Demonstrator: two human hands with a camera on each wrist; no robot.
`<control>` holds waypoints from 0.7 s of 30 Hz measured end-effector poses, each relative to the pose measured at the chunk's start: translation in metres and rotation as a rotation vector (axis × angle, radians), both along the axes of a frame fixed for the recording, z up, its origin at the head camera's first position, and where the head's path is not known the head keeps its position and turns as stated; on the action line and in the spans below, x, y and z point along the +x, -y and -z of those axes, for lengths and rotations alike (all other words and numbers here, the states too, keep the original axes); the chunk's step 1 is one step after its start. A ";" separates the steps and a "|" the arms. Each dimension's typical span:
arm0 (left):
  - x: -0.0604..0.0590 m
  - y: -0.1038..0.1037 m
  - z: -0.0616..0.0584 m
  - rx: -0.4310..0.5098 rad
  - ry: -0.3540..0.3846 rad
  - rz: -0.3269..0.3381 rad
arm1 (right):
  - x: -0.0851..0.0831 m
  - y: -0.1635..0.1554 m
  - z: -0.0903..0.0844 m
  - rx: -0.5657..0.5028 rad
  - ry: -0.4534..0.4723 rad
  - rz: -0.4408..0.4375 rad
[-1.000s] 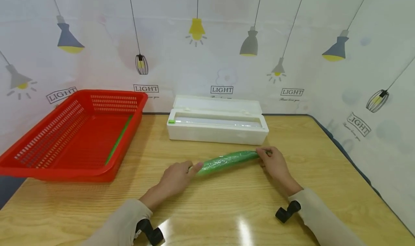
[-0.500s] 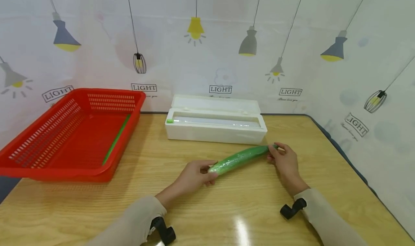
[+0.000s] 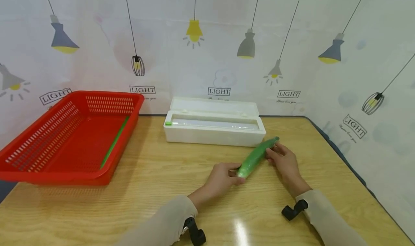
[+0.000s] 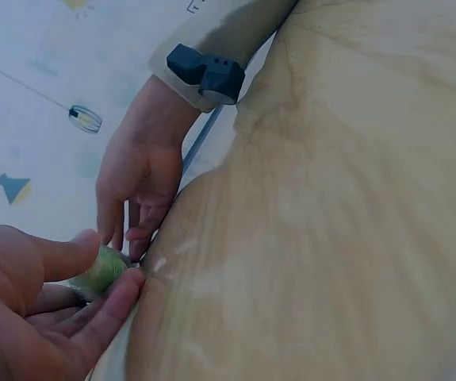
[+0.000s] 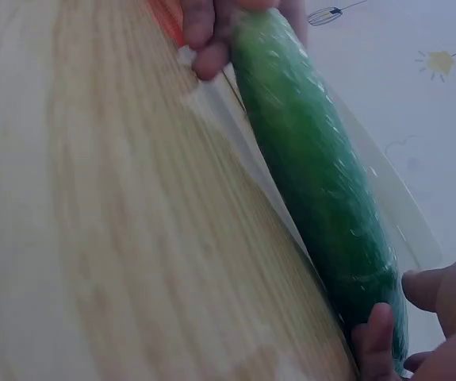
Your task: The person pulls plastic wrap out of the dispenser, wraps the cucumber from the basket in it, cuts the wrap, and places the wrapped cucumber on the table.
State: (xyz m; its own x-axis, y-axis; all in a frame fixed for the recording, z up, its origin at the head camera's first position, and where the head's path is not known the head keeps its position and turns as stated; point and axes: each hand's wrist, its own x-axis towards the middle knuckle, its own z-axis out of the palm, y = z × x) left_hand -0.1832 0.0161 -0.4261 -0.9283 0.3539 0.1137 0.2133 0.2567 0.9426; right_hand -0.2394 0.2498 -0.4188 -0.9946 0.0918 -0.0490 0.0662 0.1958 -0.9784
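A green cucumber [image 3: 257, 157] in shiny clear film slants over the table, its dark end pointing away to the right. My left hand [image 3: 223, 181] pinches the pale near end between thumb and fingers; in the left wrist view that end of the cucumber [image 4: 101, 274] shows between them. Around the dark end curl the thumb and fingers of my right hand [image 3: 284, 164]. The right wrist view shows the wrapped cucumber [image 5: 315, 175] lengthwise, with a right fingertip [image 5: 380, 321] across its side and the thumb along the other.
Behind the cucumber stands a white cling film box [image 3: 214, 135], its lid raised and a green slider at its left end. A red plastic basket [image 3: 108, 172] with slotted walls sits on the left of the wooden table [image 3: 155, 166]. A printed wall covering [image 3: 181, 69] closes off the back.
My left hand has moved to the right, carrying the pale end along. The cucumber has turned from nearly crosswise to a steeper slant. My right hand has shifted slightly right.
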 end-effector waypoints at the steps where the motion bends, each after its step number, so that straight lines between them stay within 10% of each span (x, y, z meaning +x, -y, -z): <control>1: -0.001 -0.006 0.001 -0.008 -0.021 -0.003 | 0.000 0.000 0.000 0.033 -0.001 -0.006; 21: -0.024 -0.067 0.013 -0.288 -0.169 -0.231 | -0.001 0.001 -0.008 0.272 -0.046 -0.072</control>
